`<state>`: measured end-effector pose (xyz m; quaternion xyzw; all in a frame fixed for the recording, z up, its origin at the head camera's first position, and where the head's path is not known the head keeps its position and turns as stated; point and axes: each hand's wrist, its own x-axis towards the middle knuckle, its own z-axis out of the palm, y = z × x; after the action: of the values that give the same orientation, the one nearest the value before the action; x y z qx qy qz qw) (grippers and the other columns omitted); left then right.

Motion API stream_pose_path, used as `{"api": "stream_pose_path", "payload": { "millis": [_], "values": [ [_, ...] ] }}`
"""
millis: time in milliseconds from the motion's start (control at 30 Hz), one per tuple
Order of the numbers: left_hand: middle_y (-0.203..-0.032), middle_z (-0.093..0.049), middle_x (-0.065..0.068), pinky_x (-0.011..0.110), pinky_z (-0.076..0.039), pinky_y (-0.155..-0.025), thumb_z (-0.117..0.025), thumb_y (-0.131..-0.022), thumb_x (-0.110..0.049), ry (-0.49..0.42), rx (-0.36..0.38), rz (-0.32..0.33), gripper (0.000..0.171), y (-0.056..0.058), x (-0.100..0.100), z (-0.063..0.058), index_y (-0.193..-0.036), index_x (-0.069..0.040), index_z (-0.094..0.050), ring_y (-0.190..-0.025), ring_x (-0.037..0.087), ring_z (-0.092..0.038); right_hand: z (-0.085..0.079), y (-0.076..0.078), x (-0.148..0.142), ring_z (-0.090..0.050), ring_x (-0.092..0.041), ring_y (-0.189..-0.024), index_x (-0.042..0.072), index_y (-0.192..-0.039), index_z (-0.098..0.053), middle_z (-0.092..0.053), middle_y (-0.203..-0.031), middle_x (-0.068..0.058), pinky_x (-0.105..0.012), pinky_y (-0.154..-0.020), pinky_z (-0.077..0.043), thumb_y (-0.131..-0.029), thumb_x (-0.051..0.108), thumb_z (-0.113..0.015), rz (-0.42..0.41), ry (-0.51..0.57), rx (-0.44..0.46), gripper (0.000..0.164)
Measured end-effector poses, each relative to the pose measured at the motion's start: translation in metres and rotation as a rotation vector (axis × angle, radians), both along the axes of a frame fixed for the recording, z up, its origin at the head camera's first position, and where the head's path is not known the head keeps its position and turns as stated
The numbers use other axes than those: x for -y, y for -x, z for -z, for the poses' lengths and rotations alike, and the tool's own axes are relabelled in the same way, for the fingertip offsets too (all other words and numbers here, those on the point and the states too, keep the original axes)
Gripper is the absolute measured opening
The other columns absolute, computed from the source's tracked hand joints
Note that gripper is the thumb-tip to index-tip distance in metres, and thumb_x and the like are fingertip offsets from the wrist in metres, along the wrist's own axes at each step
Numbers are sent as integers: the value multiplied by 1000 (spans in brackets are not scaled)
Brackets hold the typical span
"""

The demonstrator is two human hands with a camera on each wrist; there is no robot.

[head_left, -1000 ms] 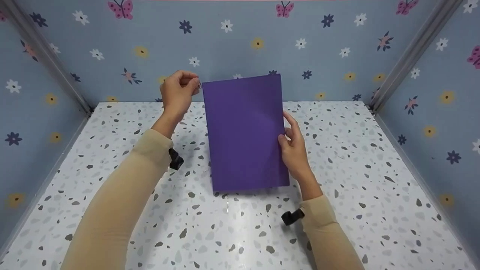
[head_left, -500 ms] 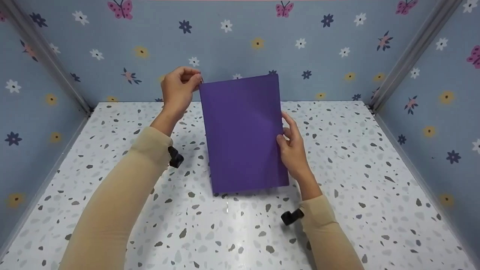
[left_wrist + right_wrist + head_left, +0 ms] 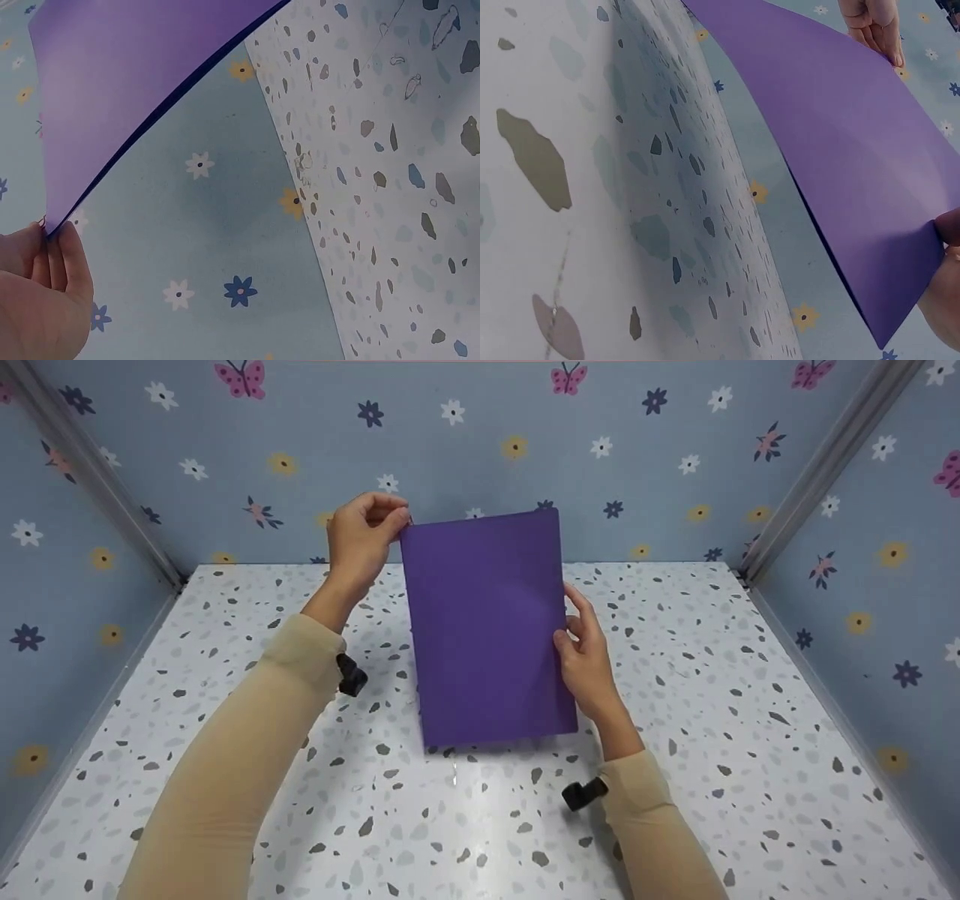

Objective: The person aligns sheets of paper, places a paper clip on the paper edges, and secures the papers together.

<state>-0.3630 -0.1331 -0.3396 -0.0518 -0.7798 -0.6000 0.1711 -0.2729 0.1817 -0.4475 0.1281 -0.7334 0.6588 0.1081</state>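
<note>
Stiff purple paper, apparently more than one layer along its dark edge, stands tilted upright above the table. My right hand grips its right edge, thumb in front and fingers behind. At the upper left corner, my left hand pinches a small thin wire loop that looks like a paper clip. The clip meets the paper's corner, and the fingertips hide most of it. Whether it sits around the layers cannot be told. In the right wrist view the paper spans between both hands.
Below is a white speckled table. A blue flowered wall rises close behind the paper, and flowered side walls stand left and right. Black wrist cameras stick out from both sleeves.
My left hand has moved slightly up and right, bringing the clip from beside the paper to its upper left corner. The paper shifted slightly left; my right hand has kept its grip.
</note>
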Motion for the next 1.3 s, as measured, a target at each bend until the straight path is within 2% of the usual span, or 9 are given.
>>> {"api": "stream_pose_path", "payload": {
  "millis": [400, 700, 833, 967, 1300],
  "values": [
    [-110, -71, 4, 28, -58, -96, -70, -105, -21, 37, -16, 28, 19, -1, 2, 1, -120, -10, -75, -103, 17, -68, -2, -1, 1, -71, -29, -104, 32, -164, -40, -69, -120, -17, -38, -86, -60, -108, -6, -46, 9, 3, 28, 69],
    [-110, -71, 3, 29, -58, -97, -71, -105, -23, 28, -27, 56, 18, -2, 2, 1, -118, -13, -76, -105, 16, -68, -2, 0, 0, -71, -30, -106, 31, -165, -39, -68, -124, -18, -38, -88, -59, -108, -5, -44, 6, 3, 50, 67],
    [-111, -71, 3, 30, -57, -98, -71, -104, -24, 29, -29, 70, 22, -3, 2, 2, -121, -10, -75, -105, 16, -68, -2, 0, 0, -71, -30, -105, 30, -165, -39, -68, -123, -18, -38, -87, -60, -108, -6, -44, 8, 13, 45, 68],
    [-114, -72, 5, 31, -56, -99, -73, -103, -21, 34, -27, 86, 25, -4, 4, 3, -124, -8, -75, -107, 16, -69, -2, 0, -1, -71, -29, -105, 30, -165, -39, -68, -122, -17, -38, -86, -60, -107, -7, -44, 21, -2, 38, 68],
    [-120, -73, 6, 30, -55, -101, -71, -104, -13, 16, -16, 115, 23, -1, 7, 9, -127, -11, -75, -112, 16, -69, -1, 0, -1, -72, -30, -101, 31, -165, -39, -68, -120, -17, -37, -84, -60, -108, -5, -45, 31, -7, 24, 67]
  ]
}}
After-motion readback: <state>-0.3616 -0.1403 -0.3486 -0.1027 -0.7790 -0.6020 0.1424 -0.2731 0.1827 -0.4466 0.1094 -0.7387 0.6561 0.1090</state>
